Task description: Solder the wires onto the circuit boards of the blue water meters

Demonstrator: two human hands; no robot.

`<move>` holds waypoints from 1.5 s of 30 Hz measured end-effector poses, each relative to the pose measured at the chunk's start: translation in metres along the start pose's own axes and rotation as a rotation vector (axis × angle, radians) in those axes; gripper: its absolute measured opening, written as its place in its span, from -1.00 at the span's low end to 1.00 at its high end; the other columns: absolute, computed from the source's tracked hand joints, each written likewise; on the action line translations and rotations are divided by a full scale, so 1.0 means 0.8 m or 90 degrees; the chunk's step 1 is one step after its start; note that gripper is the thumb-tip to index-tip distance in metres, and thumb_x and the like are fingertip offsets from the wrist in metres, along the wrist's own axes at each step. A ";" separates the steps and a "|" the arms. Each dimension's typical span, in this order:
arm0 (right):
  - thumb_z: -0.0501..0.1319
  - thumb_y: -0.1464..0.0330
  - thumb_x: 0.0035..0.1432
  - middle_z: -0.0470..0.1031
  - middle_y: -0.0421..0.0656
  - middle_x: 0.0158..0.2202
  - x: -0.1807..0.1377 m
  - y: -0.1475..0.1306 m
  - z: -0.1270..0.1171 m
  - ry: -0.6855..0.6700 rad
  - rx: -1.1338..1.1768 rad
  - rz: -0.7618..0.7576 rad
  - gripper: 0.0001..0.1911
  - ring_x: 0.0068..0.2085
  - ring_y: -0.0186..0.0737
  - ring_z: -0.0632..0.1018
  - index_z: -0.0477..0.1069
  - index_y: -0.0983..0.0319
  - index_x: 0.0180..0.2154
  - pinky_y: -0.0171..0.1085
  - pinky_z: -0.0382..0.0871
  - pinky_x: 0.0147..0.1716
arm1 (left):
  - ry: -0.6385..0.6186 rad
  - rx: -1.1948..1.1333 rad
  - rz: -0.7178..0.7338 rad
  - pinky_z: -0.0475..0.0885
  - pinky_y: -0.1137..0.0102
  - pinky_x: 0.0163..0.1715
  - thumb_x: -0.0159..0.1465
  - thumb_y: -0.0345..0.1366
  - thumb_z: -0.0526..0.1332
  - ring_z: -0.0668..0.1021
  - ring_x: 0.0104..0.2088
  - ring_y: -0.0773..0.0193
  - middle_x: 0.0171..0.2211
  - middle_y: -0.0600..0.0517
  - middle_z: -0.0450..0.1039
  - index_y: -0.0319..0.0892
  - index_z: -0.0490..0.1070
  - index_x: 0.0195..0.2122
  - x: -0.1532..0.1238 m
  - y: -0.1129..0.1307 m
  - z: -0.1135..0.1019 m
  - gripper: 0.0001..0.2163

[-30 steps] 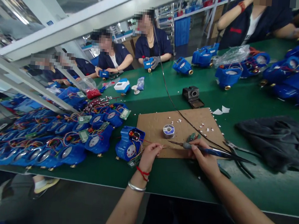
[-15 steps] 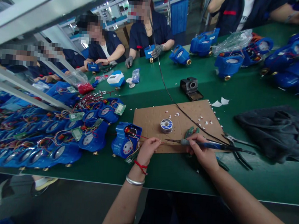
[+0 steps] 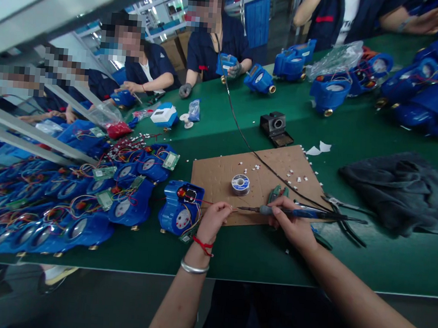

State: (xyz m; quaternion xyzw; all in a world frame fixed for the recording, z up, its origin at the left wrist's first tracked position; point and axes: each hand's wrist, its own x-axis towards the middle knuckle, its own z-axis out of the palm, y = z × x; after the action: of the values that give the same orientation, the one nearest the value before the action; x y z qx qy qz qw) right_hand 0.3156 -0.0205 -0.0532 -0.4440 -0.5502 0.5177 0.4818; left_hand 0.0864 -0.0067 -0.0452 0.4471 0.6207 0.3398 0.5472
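My right hand (image 3: 292,221) grips a soldering iron (image 3: 306,213) like a pen, its tip pointing left over the front edge of a brown cardboard sheet (image 3: 221,177). My left hand (image 3: 212,220) is pinched shut on a thin red wire that runs from an open blue meter housing (image 3: 179,209) standing just to its left. The wire end and the iron tip meet between my hands. A small solder spool (image 3: 240,184) sits on the cardboard behind them, and green-handled cutters (image 3: 277,193) lie beside my right hand.
Many blue meter housings (image 3: 68,197) with wires and circuit boards crowd the green table (image 3: 242,257) at left. A dark cloth (image 3: 402,191) and pliers (image 3: 345,219) lie at right. A black iron stand (image 3: 275,128) sits behind the cardboard. Other workers sit across the table.
The view has tilted and shifted slightly. My hands stay close together, with the iron tip still at the wire. A worker across the table has lifted a blue housing.
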 end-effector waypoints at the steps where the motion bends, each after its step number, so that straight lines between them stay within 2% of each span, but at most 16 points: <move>1: 0.12 0.18 0.30 0.42 -0.26 -0.57 0.000 -0.001 0.000 -0.001 0.004 0.000 -0.78 -0.58 -0.36 0.39 0.33 0.21 -0.26 -0.34 0.25 -0.57 | -0.001 -0.001 0.001 0.12 0.50 -0.58 0.10 -0.19 0.21 0.21 -0.60 0.43 -0.65 0.19 0.18 -0.20 0.40 -0.47 0.000 -0.001 0.000 -0.83; 20: 0.13 0.16 0.28 0.43 -0.25 -0.57 -0.001 -0.003 -0.002 0.010 0.002 -0.013 -0.76 -0.59 -0.34 0.40 0.35 0.21 -0.25 -0.34 0.27 -0.57 | 0.005 -0.023 0.004 0.15 0.50 -0.56 0.09 -0.15 0.24 0.21 -0.60 0.42 -0.65 0.19 0.15 -0.20 0.40 -0.47 0.001 -0.005 0.000 -0.80; 29: 0.15 0.17 0.27 0.46 -0.23 -0.53 -0.004 0.000 -0.003 0.066 0.019 -0.027 -0.77 -0.56 -0.32 0.43 0.35 0.19 -0.20 -0.32 0.31 -0.55 | 0.004 -0.070 0.011 0.18 0.50 -0.52 0.11 -0.12 0.26 0.25 -0.58 0.43 -0.63 0.19 0.18 -0.20 0.38 -0.43 -0.002 -0.009 -0.002 -0.77; 33: 0.15 0.14 0.26 0.47 -0.21 -0.49 0.000 -0.019 -0.006 0.133 0.039 -0.026 -0.75 -0.52 -0.28 0.47 0.34 0.17 -0.18 -0.30 0.36 -0.52 | 0.003 -0.095 0.018 0.24 0.49 -0.48 0.08 -0.06 0.30 0.32 -0.53 0.41 -0.56 0.16 0.27 -0.21 0.40 -0.40 -0.006 -0.007 0.000 -0.71; 36: 0.11 0.13 0.27 0.48 -0.19 -0.45 0.024 -0.043 -0.023 0.232 0.020 -0.053 -0.74 -0.50 -0.30 0.47 0.33 0.17 -0.18 -0.32 0.33 -0.53 | 0.007 -0.111 0.030 0.28 0.47 -0.44 0.07 -0.02 0.31 0.36 -0.50 0.39 -0.53 0.14 0.31 -0.22 0.40 -0.37 -0.008 -0.007 0.000 -0.67; 38: 0.11 0.12 0.27 0.50 -0.18 -0.41 0.055 -0.055 -0.043 0.295 0.011 -0.085 -0.73 -0.48 -0.31 0.47 0.33 0.18 -0.18 -0.34 0.31 -0.52 | 0.009 -0.124 0.042 0.29 0.47 -0.41 0.08 0.00 0.31 0.37 -0.49 0.38 -0.52 0.13 0.32 -0.22 0.40 -0.34 -0.008 -0.009 0.000 -0.65; 40: 0.14 0.12 0.24 0.52 -0.17 -0.38 0.097 -0.059 -0.067 0.333 0.020 -0.099 -0.72 -0.46 -0.33 0.48 0.34 0.18 -0.17 -0.35 0.32 -0.50 | 0.010 -0.135 0.053 0.29 0.46 -0.39 0.09 0.01 0.31 0.38 -0.48 0.37 -0.50 0.13 0.33 -0.22 0.40 -0.32 -0.009 -0.011 -0.001 -0.63; 45: 0.23 0.23 0.15 0.51 -0.22 -0.46 0.217 -0.038 -0.112 0.418 0.050 -0.027 -0.82 -0.48 -0.36 0.48 0.39 0.20 -0.27 -0.38 0.28 -0.53 | 0.014 -0.156 0.067 0.29 0.45 -0.40 0.09 0.06 0.30 0.40 -0.47 0.35 -0.50 0.11 0.35 -0.23 0.42 -0.29 -0.007 -0.019 -0.002 -0.59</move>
State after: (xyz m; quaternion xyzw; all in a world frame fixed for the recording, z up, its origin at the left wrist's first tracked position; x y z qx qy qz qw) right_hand 0.3803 0.1612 -0.0108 -0.5568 -0.3545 0.3574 0.6607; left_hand 0.0822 -0.0174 -0.0563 0.4049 0.5564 0.4459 0.5725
